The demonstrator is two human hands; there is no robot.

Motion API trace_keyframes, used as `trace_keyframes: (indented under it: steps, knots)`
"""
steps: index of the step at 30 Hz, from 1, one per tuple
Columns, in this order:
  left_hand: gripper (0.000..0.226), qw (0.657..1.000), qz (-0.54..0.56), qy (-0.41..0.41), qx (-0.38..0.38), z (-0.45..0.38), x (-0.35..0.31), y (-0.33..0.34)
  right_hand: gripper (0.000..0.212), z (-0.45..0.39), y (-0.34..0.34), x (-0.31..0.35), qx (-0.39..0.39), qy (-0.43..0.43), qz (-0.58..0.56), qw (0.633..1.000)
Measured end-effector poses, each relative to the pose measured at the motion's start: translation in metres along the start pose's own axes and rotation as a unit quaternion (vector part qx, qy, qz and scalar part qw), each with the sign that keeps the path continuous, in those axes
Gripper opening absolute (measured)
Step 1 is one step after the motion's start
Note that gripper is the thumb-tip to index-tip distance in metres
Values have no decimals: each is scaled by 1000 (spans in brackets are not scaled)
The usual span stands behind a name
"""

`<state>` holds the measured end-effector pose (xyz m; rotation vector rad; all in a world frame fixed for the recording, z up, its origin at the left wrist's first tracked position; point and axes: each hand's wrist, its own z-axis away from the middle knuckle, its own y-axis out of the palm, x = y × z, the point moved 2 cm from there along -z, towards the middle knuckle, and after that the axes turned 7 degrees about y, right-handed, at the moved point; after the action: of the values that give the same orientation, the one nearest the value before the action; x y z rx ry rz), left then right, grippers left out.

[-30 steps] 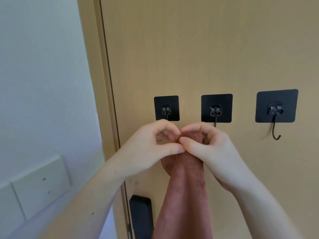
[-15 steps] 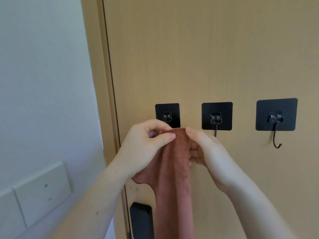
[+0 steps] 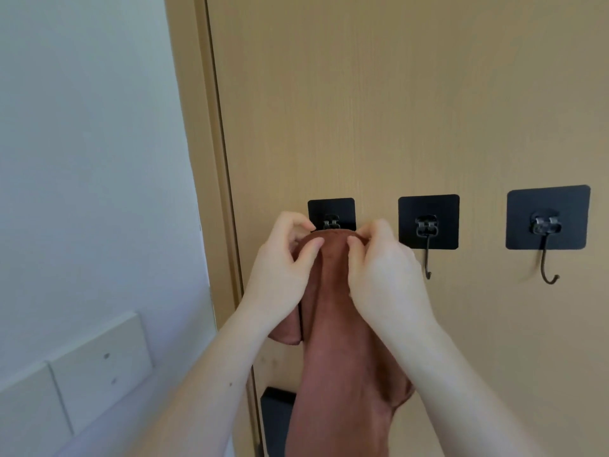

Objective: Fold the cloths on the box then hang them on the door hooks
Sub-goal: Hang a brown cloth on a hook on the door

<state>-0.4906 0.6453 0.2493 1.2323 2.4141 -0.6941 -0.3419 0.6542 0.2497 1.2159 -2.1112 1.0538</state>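
Head view, both hands (image 3: 333, 272) pinching brown cloth (image 3: 342, 357) at unlabelled left hook (image 3: 331, 215)

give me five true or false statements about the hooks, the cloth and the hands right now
1. Both hands pinch the top of the brown cloth. True.
2. The cloth is at the rightmost hook. False: it is at the leftmost hook.
3. The middle hook and right hook are bare. True.
4. The left hand is open and idle. False: it grips the cloth, as does the right hand.
5. The hook plates are white. False: they are black.
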Motion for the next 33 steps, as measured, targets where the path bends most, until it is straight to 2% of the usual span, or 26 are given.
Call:
trace_keyframes:
  steps: [5,14,17,19,24,27,30,33]
  knots:
    - [16,989,-119,77,51,2,14,7,11,4,7,-7,1,-1,36,999]
    - [24,982,-148,78,86,9,21,8,4,9,14,-18,-26,0,20,999]
    - [23,954,-260,133,74,8,14,5,9,14,20,-23,-23,4,7,1000]
    - [24,941,-289,144,98,6,8,4,11,17,23,-24,-19,5,15,1000]
    - [26,968,-173,40,177,7,6,3,4,24,27,-28,-12,7,24,1000]
    - [25,981,-46,-41,186,11,9,2,19,29,25,-31,-11,1,68,998]
    - [28,976,37,-94,191,13,7,3,27,35,25,-34,-3,-2,82,997]
    - [31,965,85,-136,207,12,5,-2,32,38,28,-39,56,19,14,998]
